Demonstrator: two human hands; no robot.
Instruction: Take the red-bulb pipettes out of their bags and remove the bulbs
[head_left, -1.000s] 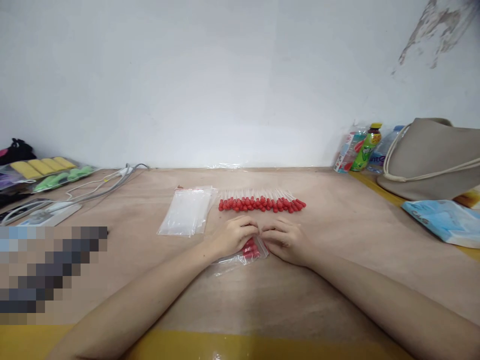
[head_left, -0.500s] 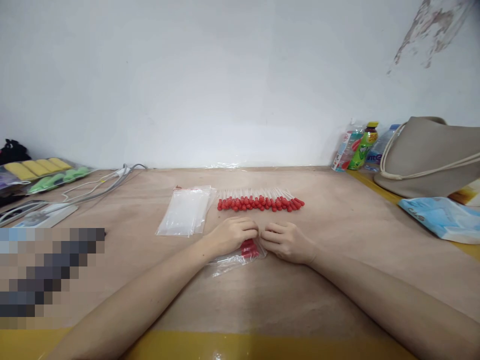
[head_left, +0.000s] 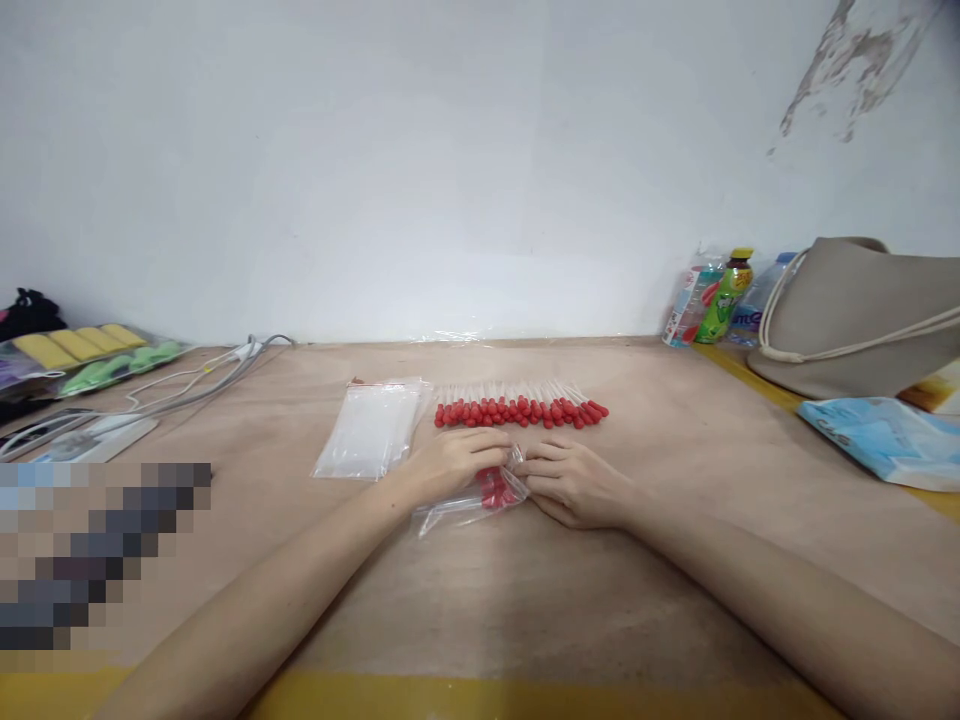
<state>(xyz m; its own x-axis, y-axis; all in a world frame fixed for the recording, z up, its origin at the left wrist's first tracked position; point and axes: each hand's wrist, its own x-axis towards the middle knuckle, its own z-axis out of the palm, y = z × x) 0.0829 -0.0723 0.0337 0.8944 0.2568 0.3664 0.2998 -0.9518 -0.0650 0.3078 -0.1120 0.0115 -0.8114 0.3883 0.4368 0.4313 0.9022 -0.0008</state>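
Note:
A clear plastic bag (head_left: pixel 457 512) with red-tipped sticks (head_left: pixel 496 490) inside lies low over the table between my hands. My left hand (head_left: pixel 461 462) is closed on the bag's upper side, its fingers bent over the red tips. At the bag's right end, my right hand (head_left: pixel 566 480) pinches the plastic with curled fingers; its thumb is mostly hidden. Just beyond both hands, a row of white sticks with red round tips (head_left: pixel 521 410) lies side by side. A stack of flat clear zip bags (head_left: pixel 367 432) rests to the left of that row.
White cables and a power strip (head_left: pixel 105 435) lie at the left, near packs of yellow and green items (head_left: pixel 79 345). Bottles (head_left: pixel 724 300), a grey-beige bag (head_left: pixel 855 320) and a blue-white packet (head_left: pixel 885 440) stand or lie at the right. A white wall (head_left: pixel 480 180) closes off the back.
The bag has shifted slightly, and more of its clear right end shows between my hands. My left fingers have straightened a little. The rows and stacks stay put.

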